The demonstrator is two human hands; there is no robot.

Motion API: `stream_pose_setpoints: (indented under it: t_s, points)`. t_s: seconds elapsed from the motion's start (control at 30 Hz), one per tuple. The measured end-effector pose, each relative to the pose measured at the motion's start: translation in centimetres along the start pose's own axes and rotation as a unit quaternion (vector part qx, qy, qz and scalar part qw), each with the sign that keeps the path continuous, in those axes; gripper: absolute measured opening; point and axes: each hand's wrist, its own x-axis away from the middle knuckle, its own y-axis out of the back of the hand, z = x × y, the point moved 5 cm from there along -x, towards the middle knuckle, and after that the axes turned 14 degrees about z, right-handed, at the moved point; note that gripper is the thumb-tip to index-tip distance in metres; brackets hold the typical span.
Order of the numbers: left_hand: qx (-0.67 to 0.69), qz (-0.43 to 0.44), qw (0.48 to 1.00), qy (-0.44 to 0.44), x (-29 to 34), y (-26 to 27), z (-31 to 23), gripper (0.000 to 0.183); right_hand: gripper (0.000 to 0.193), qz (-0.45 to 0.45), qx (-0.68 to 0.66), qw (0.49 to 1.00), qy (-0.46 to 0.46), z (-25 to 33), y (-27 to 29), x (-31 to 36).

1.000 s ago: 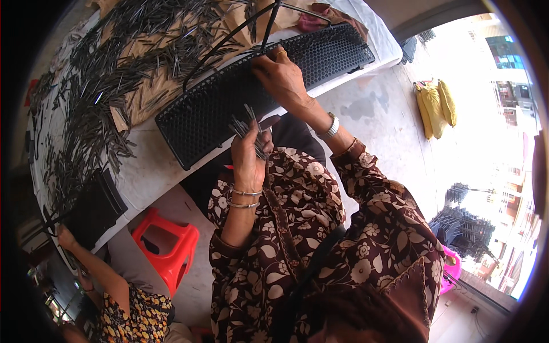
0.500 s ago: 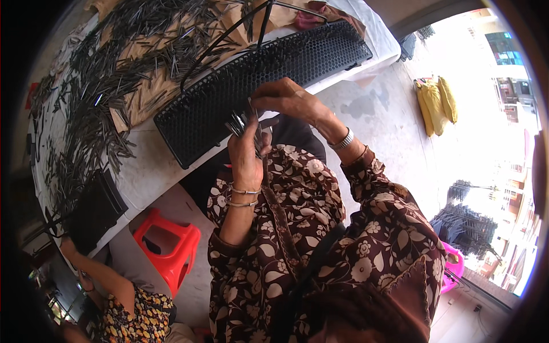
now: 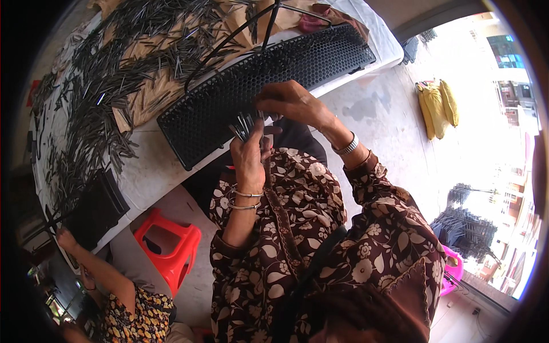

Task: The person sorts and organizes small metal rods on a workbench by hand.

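My left hand (image 3: pixel 249 155) is closed around a bundle of thin dark sticks (image 3: pixel 243 124), whose shiny ends fan out past the thumb. Just above and to the right, my right hand (image 3: pixel 294 103) has its fingers bent together near the bundle; whatever is in the pinch is hidden. Both hands are in front of a long black perforated panel (image 3: pixel 320 54), full of small round holes, lying along the table's near edge. Dark sticks appear to stand in some of its holes. A thin black metal frame (image 3: pixel 269 28) rises from behind the panel.
Loose dark sticks (image 3: pixel 86 100) cover brown paper (image 3: pixel 128 114) and the white-covered table (image 3: pixel 154 166). A co-worker's arm (image 3: pixel 97 268) reaches to another black panel (image 3: pixel 91 214) at lower left. A red stool (image 3: pixel 177 240) stands below; yellow sacks (image 3: pixel 437 111) lie on the right.
My right hand has shifted slightly, its fingers now bent down more over the bundle. The sticks' ends in my left hand show more clearly. The co-worker's hand has moved up a little.
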Motion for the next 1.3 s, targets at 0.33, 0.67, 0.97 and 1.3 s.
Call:
stream_pose_setpoints:
  t_s: [0.33,0.67,0.97,1.3]
  points:
    - [-0.019,-0.015,0.999,0.039,0.8,-0.6,-0.8,0.033,0.022,0.079,0.032,0.996,0.008,-0.1,0.2,-0.4]
    - [-0.016,-0.001,0.999,0.032,0.4,-1.1,-1.0,0.035,0.021,0.058,-0.007,0.998,-0.005,-0.4,0.3,0.0]
    - [0.102,0.021,0.994,0.032,-0.3,0.1,0.8,0.031,0.007,-0.270,0.107,0.949,0.124,1.4,3.4,0.1]
    - [0.211,0.033,0.974,0.081,-0.2,-0.6,1.3,0.032,0.008,-0.340,0.326,0.863,0.182,0.8,2.9,-2.1]
